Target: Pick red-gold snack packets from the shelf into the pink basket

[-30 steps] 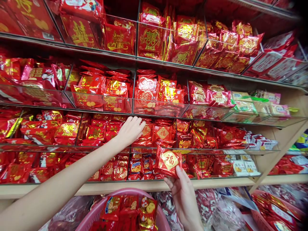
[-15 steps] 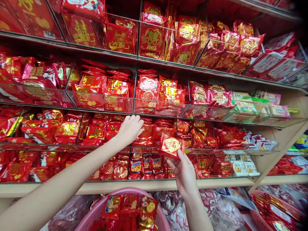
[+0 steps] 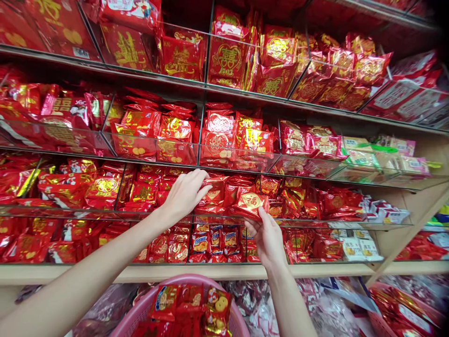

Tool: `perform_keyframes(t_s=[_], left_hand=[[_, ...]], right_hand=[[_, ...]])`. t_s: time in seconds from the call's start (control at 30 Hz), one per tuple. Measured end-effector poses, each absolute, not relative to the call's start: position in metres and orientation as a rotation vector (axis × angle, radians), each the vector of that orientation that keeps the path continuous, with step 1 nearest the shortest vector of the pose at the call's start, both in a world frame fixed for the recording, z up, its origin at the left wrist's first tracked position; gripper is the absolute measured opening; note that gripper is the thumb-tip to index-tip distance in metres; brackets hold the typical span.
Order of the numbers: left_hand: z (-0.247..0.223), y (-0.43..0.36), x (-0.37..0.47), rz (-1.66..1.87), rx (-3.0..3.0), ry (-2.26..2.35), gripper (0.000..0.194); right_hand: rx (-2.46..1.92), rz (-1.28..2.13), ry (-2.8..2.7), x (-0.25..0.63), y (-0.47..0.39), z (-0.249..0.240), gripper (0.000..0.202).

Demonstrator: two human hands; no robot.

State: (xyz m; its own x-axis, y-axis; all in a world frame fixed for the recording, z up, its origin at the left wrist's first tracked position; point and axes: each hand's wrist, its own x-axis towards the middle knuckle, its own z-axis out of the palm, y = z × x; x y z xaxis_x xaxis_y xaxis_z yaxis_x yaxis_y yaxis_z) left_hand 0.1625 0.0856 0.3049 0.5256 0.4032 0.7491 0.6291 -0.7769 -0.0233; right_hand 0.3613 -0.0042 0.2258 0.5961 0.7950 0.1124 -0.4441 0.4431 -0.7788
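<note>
Pkt (image 3: 250, 201) in right hand (image 3: 267, 237) at shelf bin (image 3: 224, 219), w/ red pkts.

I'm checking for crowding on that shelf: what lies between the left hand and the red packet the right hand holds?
In the head view, between the left hand and the red packet lie other red packets stacked in the same shelf bin.
</note>
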Motion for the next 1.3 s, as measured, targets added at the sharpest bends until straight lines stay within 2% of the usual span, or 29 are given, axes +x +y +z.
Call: perform_keyframes(t_s=[0.33,0.57,0.87,1.3], left_hand=[[0.306,0.070,0.145,-1.514,-2.574,-0.943,0.018],[0.309,0.042,0.147,-1.955,-3.076,-1.172,0.026],[0.259,0.011,0.139,-1.817,-3.536,-1.658,0.030],[0.209,0.003,0.120,-1.785,-3.375,-1.732,0.030]], right_hand=[[-0.800,0.816,-0.520,0.357,-0.004,0.231,0.038],[-0.806,0.909,-0.551,0.330,-0.042,0.213,0.036],[-0.770,1.214,-0.428,0.283,-0.075,0.158,0.035],[-0.771,1.364,-0.341,0.258,-0.074,0.123,0.054]])
